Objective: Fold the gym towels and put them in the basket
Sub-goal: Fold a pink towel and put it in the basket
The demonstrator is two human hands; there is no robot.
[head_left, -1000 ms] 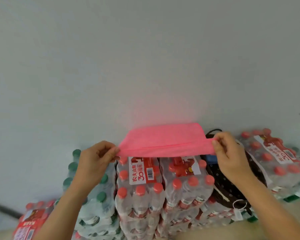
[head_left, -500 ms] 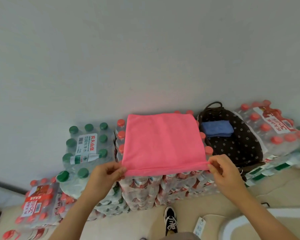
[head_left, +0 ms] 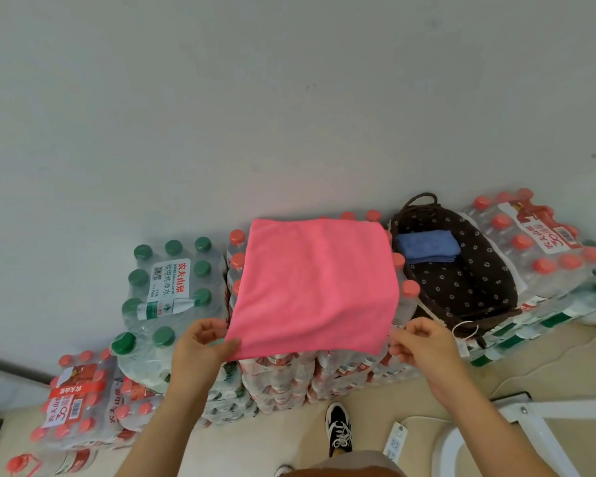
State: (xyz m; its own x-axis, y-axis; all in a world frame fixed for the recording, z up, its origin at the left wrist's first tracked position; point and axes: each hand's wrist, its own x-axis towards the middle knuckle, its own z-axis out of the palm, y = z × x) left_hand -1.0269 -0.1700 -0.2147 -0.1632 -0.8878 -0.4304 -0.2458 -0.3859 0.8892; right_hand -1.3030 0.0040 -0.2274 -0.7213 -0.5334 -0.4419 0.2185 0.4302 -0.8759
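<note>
"Pink cloth filled the middle of my feed. The pink towel (head_left: 317, 284) lay spread flat over a red-capped bottle pack (head_left: 289, 376), with its far edge toward the wall (head_left: 289, 98) at twelve o'clock."

"Where were the hands?"

"Both were at its near edge. The left hand (head_left: 200, 349) sat at the seven o'clock corner, fingers and thumb curled, pinching the cloth. The right hand (head_left: 424, 346) was at the five o'clock corner, fingers curled too, with the fingertips closed on that corner. The near edge hung a little past the pack between them."

"And the basket?"

"It was at three o'clock from the towel, just beside it, up on the same row of packs. The basket (head_left: 496, 270) was dark brown, with a small flower print on the lining and a loop handle at its twelve o'clock end. A folded blue towel (head_left: 427, 246) lay inside it, toward that far end."

"Anything else around?"

"A green-capped bottle pack (head_left: 172, 277) stood at nine o'clock, right against the red-capped one. Another red-capped pack (head_left: 537, 242) lay at three o'clock, beyond the basket. Down at six o'clock, on the floor (head_left: 427, 401), I saw a black-and-white shoe (head_left: 338, 428), and near it, at its three o'clock, a white power strip (head_left: 394, 442)."
</note>
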